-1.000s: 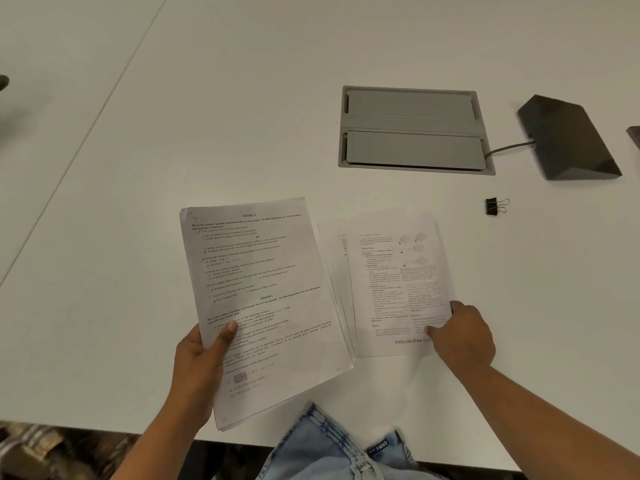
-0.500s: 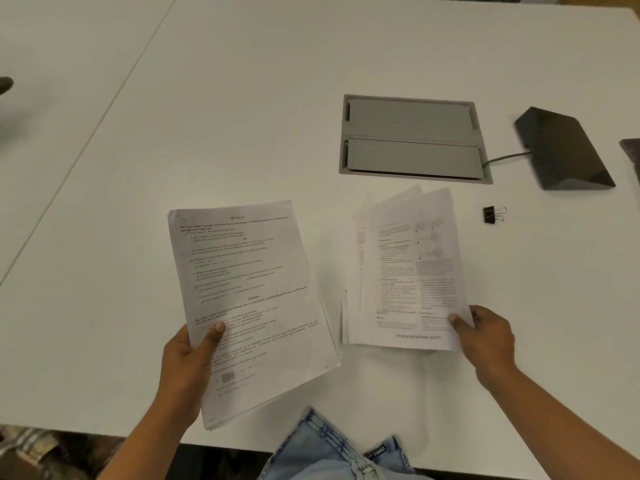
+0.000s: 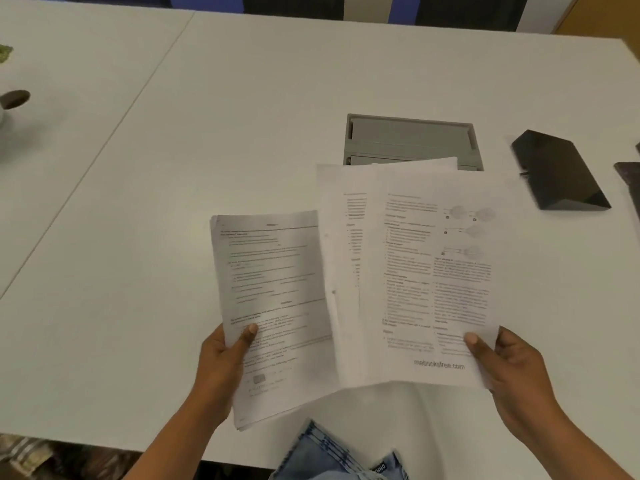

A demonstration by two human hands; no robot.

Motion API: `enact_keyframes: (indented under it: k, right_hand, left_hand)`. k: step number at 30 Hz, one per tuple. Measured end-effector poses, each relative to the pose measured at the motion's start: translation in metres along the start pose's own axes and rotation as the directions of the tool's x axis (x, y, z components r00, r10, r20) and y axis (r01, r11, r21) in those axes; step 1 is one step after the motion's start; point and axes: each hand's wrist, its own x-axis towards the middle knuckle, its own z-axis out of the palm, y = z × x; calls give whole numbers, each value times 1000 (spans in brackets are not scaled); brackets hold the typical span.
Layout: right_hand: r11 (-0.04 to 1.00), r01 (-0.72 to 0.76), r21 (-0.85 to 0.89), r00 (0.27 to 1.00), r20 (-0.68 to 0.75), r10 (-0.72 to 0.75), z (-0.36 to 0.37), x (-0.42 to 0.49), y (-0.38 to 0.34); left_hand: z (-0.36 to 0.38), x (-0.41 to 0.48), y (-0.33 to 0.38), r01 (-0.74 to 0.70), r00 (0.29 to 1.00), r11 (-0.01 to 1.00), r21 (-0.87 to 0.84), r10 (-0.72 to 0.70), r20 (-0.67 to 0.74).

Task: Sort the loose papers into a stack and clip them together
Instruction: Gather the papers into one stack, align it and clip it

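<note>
Above the bench (image 3: 242, 133), my left hand (image 3: 221, 362) pinches one sheaf (image 3: 273, 289), my right hand (image 3: 512, 372) a fanned one (image 3: 415, 271); merging carelessly could spill loose sheets.

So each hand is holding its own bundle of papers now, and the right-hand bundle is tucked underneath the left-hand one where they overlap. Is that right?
Not quite. In the head view the right hand bundle lies over the left hand bundle where they overlap, hiding that bundle's right edge. The rest holds: each hand is holding its own bundle of papers.
</note>
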Motion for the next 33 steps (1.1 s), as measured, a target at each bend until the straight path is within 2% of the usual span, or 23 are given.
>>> enact_keyframes:
  k: [4,7,9,14,16,20,25,30,33]
  right_hand:
    - [998,14,-68,990,143,-4,22,-6,-6]
    - [981,-130,-143,898,402,177,35,-6,-13]
    - [972,-190,-135,854,467,232,41,-8,-14]
    - [986,-99,-136,915,377,144,50,-8,-12]
    - [989,-53,-136,923,372,101,49,-7,-13]
    - [988,-53,-148,871,478,118,48,4,-19]
    - [983,79,-164,948,319,-23,58,29,-30]
    - [976,159,-152,954,279,-112,59,42,-33]
    - [964,199,-178,968,189,-165,58,44,-31]
  left_hand:
    - [33,-13,9,31,991,998,-47,-25,131]
    - [51,-21,15,6,978,999,-50,4,207]
    - [59,-23,17,-8,978,1000,-24,13,210]
    - [71,-22,22,51,992,998,-20,-48,121]
    - [70,-20,23,-27,986,1000,-10,29,166]
    - [72,-10,29,-77,954,997,24,67,294]
    - [97,8,41,-217,942,962,168,160,296]
    - [116,22,39,-342,912,927,157,287,293]
    - [118,22,31,-376,904,912,164,322,281]
